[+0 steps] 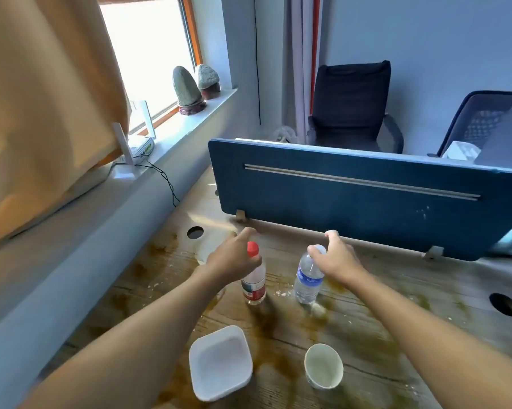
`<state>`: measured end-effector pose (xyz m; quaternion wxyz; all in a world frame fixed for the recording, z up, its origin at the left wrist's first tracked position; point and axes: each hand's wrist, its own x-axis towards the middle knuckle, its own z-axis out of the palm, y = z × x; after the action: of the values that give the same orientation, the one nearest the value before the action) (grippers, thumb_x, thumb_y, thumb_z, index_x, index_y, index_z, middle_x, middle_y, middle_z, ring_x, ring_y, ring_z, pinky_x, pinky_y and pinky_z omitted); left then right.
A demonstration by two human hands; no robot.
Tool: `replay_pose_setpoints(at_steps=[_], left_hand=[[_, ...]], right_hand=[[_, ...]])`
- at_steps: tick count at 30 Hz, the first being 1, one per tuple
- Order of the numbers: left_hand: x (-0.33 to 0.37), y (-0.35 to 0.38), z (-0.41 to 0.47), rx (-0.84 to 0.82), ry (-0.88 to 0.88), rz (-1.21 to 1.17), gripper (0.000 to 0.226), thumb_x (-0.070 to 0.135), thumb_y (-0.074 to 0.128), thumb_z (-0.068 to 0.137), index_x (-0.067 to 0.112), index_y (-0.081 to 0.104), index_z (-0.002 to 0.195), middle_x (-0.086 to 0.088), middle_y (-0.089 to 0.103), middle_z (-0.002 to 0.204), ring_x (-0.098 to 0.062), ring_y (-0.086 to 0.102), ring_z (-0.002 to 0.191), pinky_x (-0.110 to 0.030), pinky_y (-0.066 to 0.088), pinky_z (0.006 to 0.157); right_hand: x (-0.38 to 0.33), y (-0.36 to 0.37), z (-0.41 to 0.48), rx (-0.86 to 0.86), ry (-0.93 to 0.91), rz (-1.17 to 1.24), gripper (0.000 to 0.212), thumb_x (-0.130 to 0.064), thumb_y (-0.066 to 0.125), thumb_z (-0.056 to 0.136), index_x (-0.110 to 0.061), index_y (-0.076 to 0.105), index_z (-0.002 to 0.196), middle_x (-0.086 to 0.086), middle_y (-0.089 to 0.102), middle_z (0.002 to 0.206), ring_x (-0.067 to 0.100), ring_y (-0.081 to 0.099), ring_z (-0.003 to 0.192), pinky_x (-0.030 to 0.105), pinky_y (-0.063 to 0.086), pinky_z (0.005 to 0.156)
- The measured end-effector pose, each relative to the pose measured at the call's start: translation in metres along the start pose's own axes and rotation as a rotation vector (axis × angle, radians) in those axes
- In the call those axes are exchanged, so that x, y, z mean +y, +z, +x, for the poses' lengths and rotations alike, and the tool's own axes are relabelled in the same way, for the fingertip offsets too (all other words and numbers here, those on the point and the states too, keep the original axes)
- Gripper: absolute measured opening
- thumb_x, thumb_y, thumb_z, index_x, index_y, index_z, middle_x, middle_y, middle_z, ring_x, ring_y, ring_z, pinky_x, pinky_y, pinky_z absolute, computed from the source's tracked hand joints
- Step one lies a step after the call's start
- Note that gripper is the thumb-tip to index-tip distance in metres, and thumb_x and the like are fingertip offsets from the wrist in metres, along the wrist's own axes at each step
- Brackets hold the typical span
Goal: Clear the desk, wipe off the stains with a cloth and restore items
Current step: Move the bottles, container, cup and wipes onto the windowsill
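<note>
1. Left grip (234,258) is reaching out over the table (396,293) and sitting right against the red-capped bottle (253,283); the cap is poking up just to its right; the fingers are stretching forward, and I cannot tell whether they are holding the neck.
2. Right grip (337,258) is curling over the top of the blue-label bottle (307,278), thumb and fingers pinching the cap; the bottle is standing upright beneath it.
3. Brown stains (266,317) are spreading over the table, back toward the person from both grips; a white square dish (220,363) is lying back from the left grip, a paper cup (323,367) back from the right.
4. A blue divider panel (352,199) is standing just beyond both grips.
</note>
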<state>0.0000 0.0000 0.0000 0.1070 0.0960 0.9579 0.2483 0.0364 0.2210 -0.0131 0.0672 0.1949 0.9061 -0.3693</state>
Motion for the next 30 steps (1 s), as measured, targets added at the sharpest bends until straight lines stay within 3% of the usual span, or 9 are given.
replay_pose_setpoints(at_steps=[3,6,11,20,25,30], left_hand=[[0.0,0.006,0.006,-0.032,-0.004,0.064,0.044,0.03,0.069,0.089,0.027,0.052,0.13,-0.003,0.058,0.129,-0.021,0.055,0.107,-0.037,0.054,0.089],[-0.004,0.014,0.003,-0.027,-0.031,0.008,0.034,0.025,0.071,0.09,0.023,0.056,0.12,-0.003,0.062,0.119,-0.022,0.056,0.104,-0.035,0.053,0.086],[-0.014,0.018,-0.018,0.127,-0.026,-0.121,0.037,0.025,0.073,0.09,0.019,0.059,0.123,-0.003,0.064,0.119,-0.021,0.058,0.106,-0.038,0.054,0.095],[-0.053,-0.059,-0.064,0.333,0.037,-0.19,0.044,0.035,0.076,0.087,0.019,0.061,0.124,-0.002,0.068,0.114,-0.017,0.06,0.098,-0.029,0.052,0.09],[-0.104,-0.124,-0.12,0.458,0.015,-0.177,0.039,0.038,0.074,0.088,0.02,0.061,0.12,0.004,0.064,0.106,-0.013,0.057,0.094,-0.024,0.047,0.084],[-0.171,-0.18,-0.189,0.591,-0.092,-0.137,0.033,0.041,0.073,0.086,0.022,0.063,0.112,0.004,0.069,0.103,-0.015,0.061,0.09,-0.033,0.054,0.083]], right_hand=[[0.002,0.005,0.004,-0.016,-0.001,-0.078,0.058,-0.047,0.055,0.089,-0.022,0.045,0.14,0.008,0.054,0.139,0.03,0.055,0.12,0.04,0.048,0.094],[0.003,0.011,-0.001,-0.033,0.01,-0.09,0.025,-0.04,0.055,0.087,-0.027,0.056,0.108,0.005,0.063,0.112,0.029,0.06,0.096,0.04,0.053,0.084],[0.007,0.025,-0.013,0.096,-0.079,-0.139,0.01,-0.032,0.056,0.092,-0.024,0.053,0.098,0.005,0.063,0.094,0.03,0.058,0.084,0.038,0.052,0.071],[-0.075,0.045,-0.051,0.143,-0.335,-0.16,0.013,-0.036,0.059,0.093,-0.026,0.051,0.096,0.005,0.065,0.089,0.03,0.059,0.082,0.04,0.052,0.071],[-0.163,0.077,-0.086,0.113,-0.509,-0.122,0.026,-0.034,0.062,0.095,-0.014,0.061,0.111,0.01,0.069,0.099,0.029,0.062,0.087,0.041,0.052,0.075],[-0.248,0.132,-0.133,0.01,-0.628,-0.065,0.036,-0.033,0.063,0.094,-0.013,0.061,0.123,0.015,0.07,0.112,0.032,0.065,0.096,0.045,0.053,0.085]])
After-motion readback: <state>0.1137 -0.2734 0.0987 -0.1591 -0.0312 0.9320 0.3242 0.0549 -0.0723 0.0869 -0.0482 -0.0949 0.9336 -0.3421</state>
